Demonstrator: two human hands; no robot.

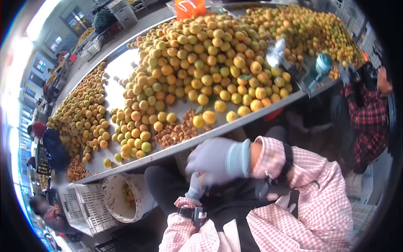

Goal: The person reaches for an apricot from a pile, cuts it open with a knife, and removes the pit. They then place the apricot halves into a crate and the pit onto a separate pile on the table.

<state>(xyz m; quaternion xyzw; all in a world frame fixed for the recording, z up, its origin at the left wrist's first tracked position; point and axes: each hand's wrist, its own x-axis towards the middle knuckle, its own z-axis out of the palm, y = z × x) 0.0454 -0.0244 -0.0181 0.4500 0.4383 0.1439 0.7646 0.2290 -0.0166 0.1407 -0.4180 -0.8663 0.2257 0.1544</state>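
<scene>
My right hand, in a grey glove with a light blue cuff, is curled just past the table's near edge, blurred by motion. Below and against it, my left hand, also gloved, has its fingers closed. A tiny orange-red spot shows where the hands meet; what they hold is hidden. Beyond them, a large heap of yellow-orange apricots covers the metal table. Nearest my hands on the tabletop lies a pile of brown apricot pits, with a few loose apricots beside it.
A white bucket with some apricots inside stands at lower left, beside a white plastic crate. On the table's right are a teal container and crumpled white plastic. A person in a red plaid shirt sits at right; others work at left.
</scene>
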